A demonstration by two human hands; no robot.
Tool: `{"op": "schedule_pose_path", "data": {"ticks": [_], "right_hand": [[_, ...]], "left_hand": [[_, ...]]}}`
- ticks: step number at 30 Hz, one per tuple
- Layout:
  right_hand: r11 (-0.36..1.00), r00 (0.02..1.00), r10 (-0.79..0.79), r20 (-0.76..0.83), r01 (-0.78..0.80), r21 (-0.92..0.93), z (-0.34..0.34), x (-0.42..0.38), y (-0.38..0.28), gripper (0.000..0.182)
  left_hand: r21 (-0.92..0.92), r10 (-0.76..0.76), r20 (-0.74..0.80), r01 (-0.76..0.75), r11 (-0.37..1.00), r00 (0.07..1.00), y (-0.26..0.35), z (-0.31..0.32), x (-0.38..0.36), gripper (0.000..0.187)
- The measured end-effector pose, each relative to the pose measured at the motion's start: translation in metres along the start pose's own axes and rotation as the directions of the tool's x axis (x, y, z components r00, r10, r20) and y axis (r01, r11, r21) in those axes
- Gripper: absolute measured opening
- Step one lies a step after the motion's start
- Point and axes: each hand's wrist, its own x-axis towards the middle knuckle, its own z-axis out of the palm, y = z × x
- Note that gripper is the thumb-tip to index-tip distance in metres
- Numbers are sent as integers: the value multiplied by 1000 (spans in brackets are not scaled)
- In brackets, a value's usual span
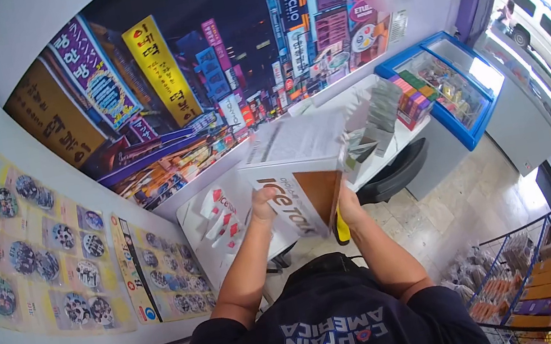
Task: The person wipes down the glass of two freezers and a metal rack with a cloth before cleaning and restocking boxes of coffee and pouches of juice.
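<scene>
The left hand (pixel 265 203) is gripping the near face of a white cardboard box (pixel 300 168), fingers closed on it, while the right hand (pixel 347 198) is closing around the box's brown underside and a yellow tool (pixel 341 228). The box is being held up above the white worktop (pixel 239 214), beside stacked packets (pixel 381 107); a wire basket (pixel 526 276) is standing far right.
</scene>
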Motion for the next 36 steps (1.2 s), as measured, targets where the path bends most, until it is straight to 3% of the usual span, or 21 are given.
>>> {"op": "schedule_pose_path", "data": {"ticks": [1,3,4,5,7,9,10,11,14,15,17,18,19,22,25,26,28,31,34,35,36], "right_hand": [[998,999,27,-35,-29,-59,-2,0,4,33],[985,969,-165,182,172,-25,18,4,-25,28],[991,947,-136,293,132,33,19,17,-36,25],[955,932,-191,310,250,-163,18,22,-34,24],[730,882,-278,380,452,-513,10,28,-27,23],[495,762,-377,526,646,-581,-4,8,-42,22],[362,690,-406,599,723,-588,-15,-4,-47,22],[237,667,-309,678,744,-624,-35,-9,-38,19],[250,687,222,691,645,-722,-66,-40,-76,18],[113,620,388,682,702,-703,-71,-36,-91,17],[33,735,151,661,665,-746,-61,-33,-119,16],[1,719,-224,658,675,-737,-50,-26,-129,15],[-25,598,-565,569,676,-736,-39,-16,-137,14],[181,625,-436,647,766,-617,-49,9,-125,36],[523,772,-305,558,625,-579,-72,-18,-89,45],[417,779,-181,600,614,-671,-79,-30,-88,45],[569,853,57,519,399,-719,-80,-56,-95,44],[473,496,38,868,756,-453,-105,-57,-94,43],[654,542,178,821,559,-510,-87,-64,-122,47],[758,639,-20,769,511,-405,-78,-66,-121,46],[894,802,-24,597,284,-346,-71,-62,-120,46]], "left_hand": [[-65,23,-10,-23,998,1000,-15,5,1,59],[7,103,-256,-105,994,961,-33,39,4,61],[50,146,-374,-138,989,916,-41,53,4,63],[73,94,-553,-64,995,828,-48,61,8,67],[76,128,-537,-103,992,834,-54,73,13,66],[152,250,-447,-202,968,859,-53,81,27,66],[74,219,-420,-208,975,881,-50,83,33,67],[-4,184,-396,-202,979,900,-46,91,34,69],[-129,138,-267,-178,976,954,-48,91,41,69],[-129,121,-259,-159,979,958,-48,103,42,65],[-126,106,-338,-157,980,935,-50,137,44,60],[-57,129,-350,-159,986,928,-54,151,46,59],[11,152,-365,-159,987,918,-58,161,45,59],[68,155,-302,-141,988,941,-60,175,45,56],[33,211,-200,-209,977,957,-46,177,45,53],[20,235,-183,-235,972,955,-40,173,42,52],[-9,288,-130,-292,956,949,-28,173,33,50],[-67,289,-113,-297,952,951,-27,177,26,52],[-115,314,-191,-339,934,930,-43,185,27,54],[-125,317,-221,-349,929,922,-47,199,27,54],[-137,320,-253,-361,922,913,-51,212,25,54]]}}
